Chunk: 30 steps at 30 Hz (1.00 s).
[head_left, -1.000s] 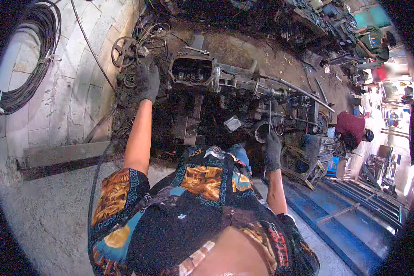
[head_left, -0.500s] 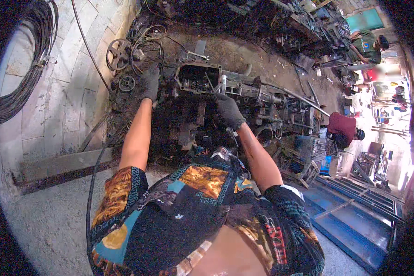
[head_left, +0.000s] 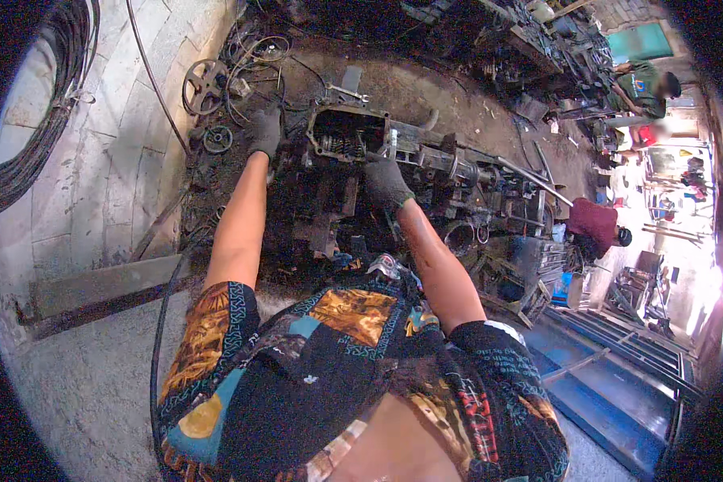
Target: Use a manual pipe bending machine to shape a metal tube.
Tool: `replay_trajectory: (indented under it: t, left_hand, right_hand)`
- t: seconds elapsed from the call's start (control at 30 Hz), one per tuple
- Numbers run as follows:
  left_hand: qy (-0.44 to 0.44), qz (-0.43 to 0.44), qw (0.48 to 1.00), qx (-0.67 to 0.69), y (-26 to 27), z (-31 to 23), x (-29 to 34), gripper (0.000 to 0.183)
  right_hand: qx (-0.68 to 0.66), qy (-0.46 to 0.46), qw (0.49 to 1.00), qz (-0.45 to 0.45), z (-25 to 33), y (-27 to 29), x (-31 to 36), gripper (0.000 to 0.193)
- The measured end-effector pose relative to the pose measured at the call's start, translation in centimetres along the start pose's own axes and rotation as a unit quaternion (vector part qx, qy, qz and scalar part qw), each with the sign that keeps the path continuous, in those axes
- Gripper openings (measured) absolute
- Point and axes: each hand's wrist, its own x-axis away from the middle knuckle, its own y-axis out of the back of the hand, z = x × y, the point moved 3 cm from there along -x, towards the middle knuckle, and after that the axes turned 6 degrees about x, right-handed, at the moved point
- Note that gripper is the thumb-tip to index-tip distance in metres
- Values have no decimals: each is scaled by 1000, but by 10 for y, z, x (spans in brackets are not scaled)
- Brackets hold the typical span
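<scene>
An oily metal machine housing, open on top with gears inside, lies in front of me. My right hand, in a dark grey work glove, is at the near rim of the housing, its fingers curled. The thin rod it held earlier cannot be made out now. My left hand, gloved alike, is stretched out left of the housing beside dark greasy parts. Its fingers blend into the dark ground, so their grip is unclear. Beyond the housing lies a wrench.
A spoked wheel, a smaller wheel and tangled cables lie at left by the pale wall. A long metal pipe reaches right. A person in dark red bends there, near blue metal panels. Another person is farther off.
My right hand has moved slightly left and closer to the housing's near rim. The thin rod that stood out from its fingers no longer shows. My left hand has barely shifted.
</scene>
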Motion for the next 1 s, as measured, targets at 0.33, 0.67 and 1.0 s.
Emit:
replay_trajectory:
  t: [0.33, 0.67, 1.0]
  left_hand:
    - [-16, 39, 989, -139, 24, -42, 13, 47]
    - [5, -30, 996, 87, 22, -37, 53, 49]
    - [116, -87, 969, 199, 7, -2, 100, 47]
  right_hand:
    - [-225, -155, 954, 122, 16, 19, -5, 24]
    - [-210, -162, 927, 265, 34, 43, -19, 34]
    - [-255, -206, 928, 178, 46, 47, -15, 31]
